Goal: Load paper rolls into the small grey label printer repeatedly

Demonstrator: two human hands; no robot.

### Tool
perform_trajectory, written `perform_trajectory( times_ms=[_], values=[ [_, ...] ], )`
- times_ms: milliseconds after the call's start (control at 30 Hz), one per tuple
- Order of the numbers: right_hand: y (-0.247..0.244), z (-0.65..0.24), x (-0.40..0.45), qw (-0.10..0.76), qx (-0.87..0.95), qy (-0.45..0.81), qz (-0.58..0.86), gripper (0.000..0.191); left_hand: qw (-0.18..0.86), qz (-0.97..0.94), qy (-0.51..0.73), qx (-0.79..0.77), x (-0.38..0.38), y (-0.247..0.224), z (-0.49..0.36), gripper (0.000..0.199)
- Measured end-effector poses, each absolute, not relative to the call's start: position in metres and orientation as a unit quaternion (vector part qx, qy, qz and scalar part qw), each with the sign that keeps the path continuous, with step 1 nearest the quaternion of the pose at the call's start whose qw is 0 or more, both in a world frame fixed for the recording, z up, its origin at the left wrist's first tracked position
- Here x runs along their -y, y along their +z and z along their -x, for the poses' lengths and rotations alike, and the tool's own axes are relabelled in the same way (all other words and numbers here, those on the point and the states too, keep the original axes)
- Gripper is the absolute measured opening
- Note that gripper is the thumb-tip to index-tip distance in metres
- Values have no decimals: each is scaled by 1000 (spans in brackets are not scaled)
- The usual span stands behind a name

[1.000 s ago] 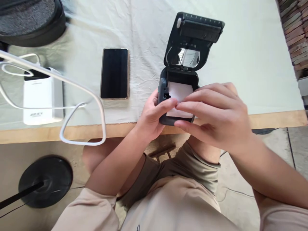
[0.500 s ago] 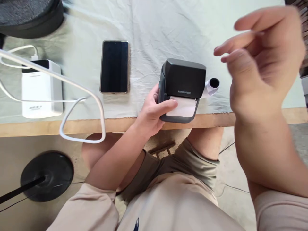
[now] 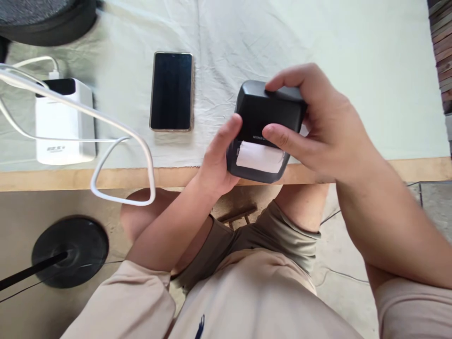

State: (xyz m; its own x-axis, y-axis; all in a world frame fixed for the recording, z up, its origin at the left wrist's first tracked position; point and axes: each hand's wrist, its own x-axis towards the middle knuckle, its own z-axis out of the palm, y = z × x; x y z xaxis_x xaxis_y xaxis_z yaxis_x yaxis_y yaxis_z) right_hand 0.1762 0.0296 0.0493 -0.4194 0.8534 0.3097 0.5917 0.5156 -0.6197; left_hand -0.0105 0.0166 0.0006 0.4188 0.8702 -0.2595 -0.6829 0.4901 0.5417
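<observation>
A black label printer (image 3: 268, 113) is held over the table's front edge, tilted a little. White paper (image 3: 260, 157) shows in the opening below its lid. My left hand (image 3: 221, 160) grips the printer's left side, thumb along the edge by the lid. My right hand (image 3: 318, 122) is closed round the lid's right side, index finger on top and thumb on the front face. The white roll seen earlier behind the printer is hidden now.
A dark-screened phone (image 3: 172, 92) lies left of the printer. Farther left stands a white power bank (image 3: 65, 127) with a looping white cable (image 3: 150, 174) that hangs past the wooden table edge (image 3: 169, 178). A black round object (image 3: 49, 23) is at the back left.
My right hand has come in from the right and taken hold of the printer's lid. My left thumb has moved off the paper to the printer's left edge.
</observation>
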Motion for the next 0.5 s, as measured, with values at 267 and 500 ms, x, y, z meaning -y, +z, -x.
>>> perform_trajectory(
  times_ms=[267, 500],
  values=[
    [59, -188, -20, 262, 860, 122, 420, 58, 809, -133, 480, -311, -24, 3, 4, 46],
    [65, -187, -11, 242, 849, 153, 445, 72, 795, -138, 496, -321, -23, 2, 5, 42]
  ],
)
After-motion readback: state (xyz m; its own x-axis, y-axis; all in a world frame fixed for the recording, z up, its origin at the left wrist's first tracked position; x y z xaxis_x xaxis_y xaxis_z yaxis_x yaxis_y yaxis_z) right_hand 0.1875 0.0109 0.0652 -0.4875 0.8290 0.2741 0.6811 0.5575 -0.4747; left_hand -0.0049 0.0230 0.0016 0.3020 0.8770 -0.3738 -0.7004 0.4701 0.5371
